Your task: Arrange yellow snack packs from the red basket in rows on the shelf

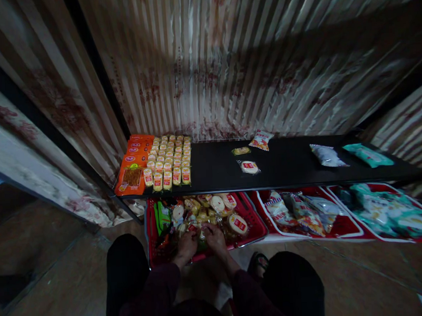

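Both my hands are low in the red basket (255,222) below the shelf's front edge, among round and oval wrapped snacks (238,224). My left hand (187,244) has its fingers bent over packets near the basket's middle. Close beside it on the right, my right hand (214,238) also reaches down with bent fingers. What either hand's fingertips hold is too dark and small to make out. Above on the black shelf (215,169), small yellow snack packs (166,165) stand in tight rows next to orange packets (129,175).
A round white-wrapped snack (249,167), a small yellow pack (241,151) and a chip bag (261,139) lie mid-shelf. A white bag (327,155) and a teal packet (368,155) lie further right. Two more baskets (358,229) hold bagged snacks. A metal post (98,65) rises at left.
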